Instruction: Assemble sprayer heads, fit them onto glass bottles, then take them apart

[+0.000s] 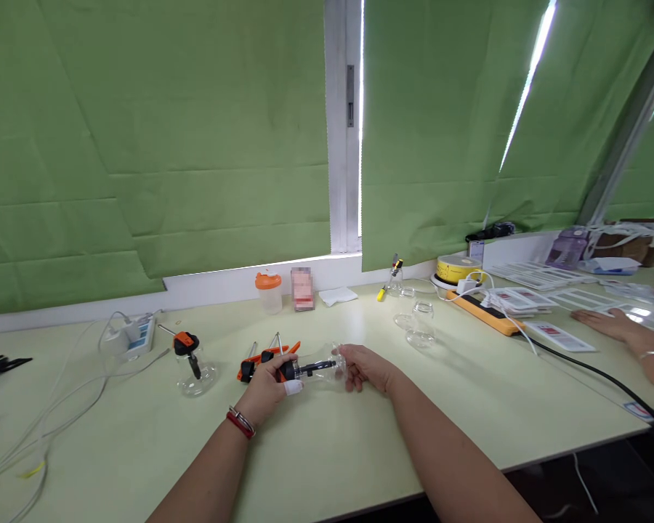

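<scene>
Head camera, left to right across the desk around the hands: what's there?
From the left: white power strip → flask with orange cap → left hand gripping a black stopper → clear bottle in the right hand → glass jars → orange power strip → a co-worker's hand.

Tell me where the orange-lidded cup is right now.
In the head view, the orange-lidded cup stands at the back of the table, left of centre, against the white ledge, just left of the pink box.

Clear glass bottle (330, 375), black plunger (312, 370) inside, horizontal, low over table (360, 450).
</scene>
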`<action>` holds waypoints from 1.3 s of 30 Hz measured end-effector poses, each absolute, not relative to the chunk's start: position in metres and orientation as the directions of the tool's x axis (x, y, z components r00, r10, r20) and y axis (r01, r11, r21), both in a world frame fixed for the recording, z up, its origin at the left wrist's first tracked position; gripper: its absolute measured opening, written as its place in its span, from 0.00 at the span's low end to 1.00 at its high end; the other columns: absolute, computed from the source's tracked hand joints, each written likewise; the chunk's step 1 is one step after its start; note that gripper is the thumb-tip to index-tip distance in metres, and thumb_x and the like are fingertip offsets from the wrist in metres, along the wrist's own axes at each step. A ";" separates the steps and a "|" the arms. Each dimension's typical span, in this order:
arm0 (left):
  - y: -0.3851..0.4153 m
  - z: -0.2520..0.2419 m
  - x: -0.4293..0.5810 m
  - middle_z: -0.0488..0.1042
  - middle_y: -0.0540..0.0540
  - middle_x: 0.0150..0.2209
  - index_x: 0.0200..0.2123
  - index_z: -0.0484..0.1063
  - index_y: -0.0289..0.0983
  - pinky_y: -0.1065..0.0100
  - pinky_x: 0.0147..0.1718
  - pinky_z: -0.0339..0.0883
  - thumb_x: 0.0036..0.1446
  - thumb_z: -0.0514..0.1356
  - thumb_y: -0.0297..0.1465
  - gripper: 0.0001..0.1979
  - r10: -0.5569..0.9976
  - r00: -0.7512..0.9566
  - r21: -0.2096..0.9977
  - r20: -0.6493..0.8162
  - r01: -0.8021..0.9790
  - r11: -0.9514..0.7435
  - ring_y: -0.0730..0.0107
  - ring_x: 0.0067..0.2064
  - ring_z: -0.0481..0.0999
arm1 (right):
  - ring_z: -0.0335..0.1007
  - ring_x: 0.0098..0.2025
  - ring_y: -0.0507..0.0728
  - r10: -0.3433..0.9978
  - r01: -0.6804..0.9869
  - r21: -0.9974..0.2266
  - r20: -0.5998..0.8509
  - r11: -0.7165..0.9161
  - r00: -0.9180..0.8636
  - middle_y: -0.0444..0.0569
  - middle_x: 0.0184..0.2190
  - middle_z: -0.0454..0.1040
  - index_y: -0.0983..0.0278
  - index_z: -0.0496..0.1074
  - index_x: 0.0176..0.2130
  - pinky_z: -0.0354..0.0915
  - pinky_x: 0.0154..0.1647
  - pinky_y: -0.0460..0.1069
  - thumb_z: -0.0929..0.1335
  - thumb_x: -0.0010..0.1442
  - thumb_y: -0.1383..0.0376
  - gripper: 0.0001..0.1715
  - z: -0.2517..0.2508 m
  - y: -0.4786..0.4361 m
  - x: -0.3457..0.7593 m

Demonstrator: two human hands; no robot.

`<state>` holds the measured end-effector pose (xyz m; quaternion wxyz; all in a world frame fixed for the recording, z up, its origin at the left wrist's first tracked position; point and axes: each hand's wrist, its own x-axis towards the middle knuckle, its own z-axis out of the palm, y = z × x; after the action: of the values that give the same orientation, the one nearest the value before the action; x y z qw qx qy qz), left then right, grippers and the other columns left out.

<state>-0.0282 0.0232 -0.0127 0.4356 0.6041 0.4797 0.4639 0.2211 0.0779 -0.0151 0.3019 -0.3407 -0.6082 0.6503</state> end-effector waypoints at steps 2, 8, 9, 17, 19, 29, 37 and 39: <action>0.023 -0.012 -0.028 0.74 0.42 0.40 0.46 0.71 0.36 0.64 0.38 0.67 0.36 0.69 0.30 0.29 0.983 0.101 0.970 0.150 0.179 -0.167 0.63 0.38 0.72 | 0.72 0.33 0.54 0.804 -0.060 -0.998 0.007 -0.036 -0.595 0.54 0.45 0.69 0.58 0.58 0.57 0.64 0.21 0.44 0.67 0.53 0.49 0.36 -0.012 0.074 0.223; 0.023 -0.009 -0.027 0.74 0.42 0.41 0.46 0.71 0.35 0.62 0.39 0.67 0.36 0.69 0.30 0.29 0.984 0.079 0.967 0.158 0.188 -0.170 0.62 0.39 0.72 | 0.71 0.31 0.52 0.798 -0.104 -0.994 0.074 0.015 -0.598 0.51 0.44 0.67 0.55 0.57 0.59 0.67 0.27 0.48 0.70 0.51 0.54 0.39 -0.007 0.071 0.221; 0.023 -0.008 -0.027 0.74 0.42 0.41 0.46 0.71 0.35 0.62 0.38 0.68 0.36 0.69 0.30 0.29 0.984 0.080 0.967 0.159 0.190 -0.171 0.62 0.39 0.72 | 0.71 0.28 0.52 0.799 -0.094 -0.996 0.061 0.006 -0.599 0.50 0.41 0.68 0.55 0.56 0.59 0.67 0.25 0.47 0.69 0.52 0.53 0.38 -0.007 0.072 0.220; 0.019 -0.003 -0.024 0.74 0.42 0.39 0.46 0.71 0.35 0.63 0.39 0.67 0.36 0.69 0.31 0.28 0.979 0.110 0.959 0.173 0.209 -0.193 0.63 0.38 0.72 | 0.61 0.15 0.46 0.803 -0.010 -0.997 -0.053 -0.073 -0.594 0.45 0.28 0.72 0.61 0.61 0.51 0.55 0.13 0.42 0.64 0.55 0.48 0.30 -0.008 0.073 0.214; 0.017 -0.001 -0.021 0.74 0.42 0.38 0.46 0.71 0.34 0.64 0.39 0.67 0.36 0.69 0.31 0.29 0.981 0.111 0.962 0.156 0.210 -0.177 0.63 0.38 0.72 | 0.58 0.13 0.46 0.811 0.020 -0.996 -0.081 -0.086 -0.579 0.45 0.26 0.72 0.62 0.62 0.48 0.53 0.11 0.41 0.62 0.55 0.46 0.29 -0.010 0.074 0.213; 0.024 -0.012 -0.027 0.74 0.41 0.39 0.46 0.71 0.34 0.65 0.36 0.68 0.36 0.70 0.33 0.29 0.980 0.075 0.962 0.183 0.192 -0.195 0.63 0.37 0.73 | 0.72 0.30 0.53 0.808 -0.073 -0.995 -0.008 -0.062 -0.589 0.53 0.42 0.70 0.58 0.55 0.57 0.64 0.20 0.45 0.65 0.54 0.47 0.36 -0.013 0.073 0.217; 0.022 -0.010 -0.026 0.74 0.43 0.38 0.47 0.71 0.35 0.63 0.37 0.69 0.35 0.70 0.33 0.31 0.983 0.077 0.973 0.166 0.150 -0.176 0.65 0.35 0.73 | 0.72 0.34 0.55 0.801 -0.134 -0.989 0.126 0.057 -0.586 0.52 0.46 0.64 0.55 0.58 0.57 0.67 0.26 0.47 0.71 0.49 0.55 0.38 -0.004 0.072 0.219; 0.023 -0.011 -0.025 0.74 0.42 0.39 0.46 0.71 0.35 0.63 0.37 0.68 0.36 0.69 0.33 0.29 0.981 0.085 0.971 0.177 0.145 -0.188 0.64 0.36 0.73 | 0.72 0.32 0.54 0.805 -0.129 -0.990 0.114 0.047 -0.582 0.51 0.44 0.66 0.56 0.58 0.57 0.67 0.24 0.46 0.71 0.49 0.55 0.38 -0.005 0.073 0.218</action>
<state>-0.0255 0.0225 -0.0108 0.4297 0.5982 0.4704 0.4859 0.2176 0.0734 -0.0053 0.3680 -0.2712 -0.6231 0.6346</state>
